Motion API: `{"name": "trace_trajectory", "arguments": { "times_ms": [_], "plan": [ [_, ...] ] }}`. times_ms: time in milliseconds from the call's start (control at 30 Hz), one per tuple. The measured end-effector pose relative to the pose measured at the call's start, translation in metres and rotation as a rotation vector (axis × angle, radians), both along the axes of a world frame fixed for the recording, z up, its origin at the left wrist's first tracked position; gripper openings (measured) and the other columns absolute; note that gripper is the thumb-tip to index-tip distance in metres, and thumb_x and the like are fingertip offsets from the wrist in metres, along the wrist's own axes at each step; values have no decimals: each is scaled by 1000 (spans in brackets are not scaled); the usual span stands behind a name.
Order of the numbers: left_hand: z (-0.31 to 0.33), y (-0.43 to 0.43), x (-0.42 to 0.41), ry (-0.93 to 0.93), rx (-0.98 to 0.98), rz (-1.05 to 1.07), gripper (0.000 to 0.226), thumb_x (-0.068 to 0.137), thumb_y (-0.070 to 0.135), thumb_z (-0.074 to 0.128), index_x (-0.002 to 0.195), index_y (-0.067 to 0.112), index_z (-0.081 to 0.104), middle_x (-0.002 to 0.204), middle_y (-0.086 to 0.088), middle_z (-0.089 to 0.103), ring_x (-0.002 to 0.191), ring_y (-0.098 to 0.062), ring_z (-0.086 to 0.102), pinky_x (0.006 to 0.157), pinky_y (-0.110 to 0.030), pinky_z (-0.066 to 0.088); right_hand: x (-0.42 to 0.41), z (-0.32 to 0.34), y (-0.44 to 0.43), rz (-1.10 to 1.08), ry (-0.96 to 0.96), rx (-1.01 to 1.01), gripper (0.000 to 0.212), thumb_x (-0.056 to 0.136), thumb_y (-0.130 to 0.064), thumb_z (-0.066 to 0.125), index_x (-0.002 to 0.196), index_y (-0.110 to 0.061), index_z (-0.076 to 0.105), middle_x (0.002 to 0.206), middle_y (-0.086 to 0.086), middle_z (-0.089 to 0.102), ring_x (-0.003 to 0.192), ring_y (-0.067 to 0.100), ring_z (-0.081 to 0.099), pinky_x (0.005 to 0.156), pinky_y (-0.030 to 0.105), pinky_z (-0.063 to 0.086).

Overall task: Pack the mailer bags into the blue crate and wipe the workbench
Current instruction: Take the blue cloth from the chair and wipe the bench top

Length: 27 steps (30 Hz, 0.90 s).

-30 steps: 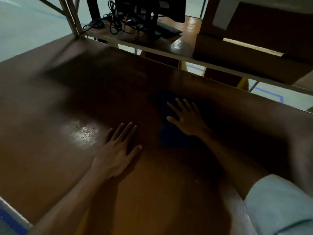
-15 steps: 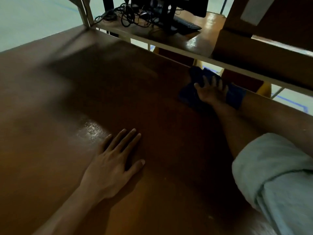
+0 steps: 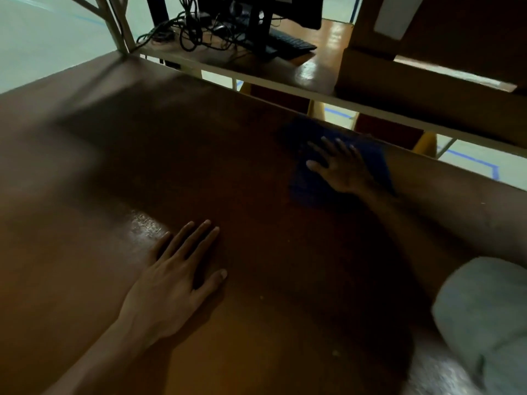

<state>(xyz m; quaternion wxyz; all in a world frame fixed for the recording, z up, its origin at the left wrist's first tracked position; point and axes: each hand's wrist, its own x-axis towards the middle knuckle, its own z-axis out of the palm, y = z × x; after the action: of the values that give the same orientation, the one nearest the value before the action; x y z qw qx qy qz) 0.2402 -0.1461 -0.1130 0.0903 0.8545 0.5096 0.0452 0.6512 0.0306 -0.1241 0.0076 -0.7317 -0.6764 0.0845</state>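
We see the cloth (image 3: 309, 185) lying bunched near the far edge of the bench (image 3: 85, 172), right of centre; in this dim light we cannot tell its long axis. Our right hand (image 3: 342, 171) presses on it, fingers straight and spread wide. Our left hand (image 3: 171, 286) rests flat on the bench, fingers straight, close together. Beyond stand a monitor (image 3: 258, 12) and a keyboard (image 3: 289, 42).

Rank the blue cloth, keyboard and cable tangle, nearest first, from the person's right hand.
1. blue cloth: pressed under the right hand.
2. keyboard: on the far desk, beyond the hand.
3. cable tangle: same desk, farther left.
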Motion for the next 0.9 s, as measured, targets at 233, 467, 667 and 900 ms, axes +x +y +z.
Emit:
{"name": "trace_trajectory", "arguments": {
  "times_ms": [233,467,667,900],
  "plan": [
    [-1,2,1,6,12,2,74,97,76,7,161,39,2,169,15,-2,155,-6,-9,126,-41,0,-29,9,-121,-159,-2,2,69,95,-74,9,157,-45,-2,168,-3,-7,154,29,-6,122,53,-6],
    [-6,-2,1,0,77,28,72,100,69,16,160,30,23,167,5,20,155,-16,12,125,-44,14,-64,9,-227,-323,27,0,71,92,-77,3,155,-47,-7,168,-5,-9,154,28,-7,122,52,-7],
    [4,-31,-23,-5,114,-19,62,103,61,28,151,24,40,156,-2,41,142,-26,37,115,-47,25,-149,5,-310,76,9,54,67,95,-75,8,154,-49,-7,167,-9,-9,154,24,-9,123,49,-6],
    [-5,-88,-108,-89,109,12,59,100,61,30,146,26,44,151,2,44,138,-22,43,112,-48,28,-243,8,-347,36,-3,91,69,94,-74,3,156,-45,-4,168,-4,-4,154,29,-3,123,53,-2]
  ]
}}
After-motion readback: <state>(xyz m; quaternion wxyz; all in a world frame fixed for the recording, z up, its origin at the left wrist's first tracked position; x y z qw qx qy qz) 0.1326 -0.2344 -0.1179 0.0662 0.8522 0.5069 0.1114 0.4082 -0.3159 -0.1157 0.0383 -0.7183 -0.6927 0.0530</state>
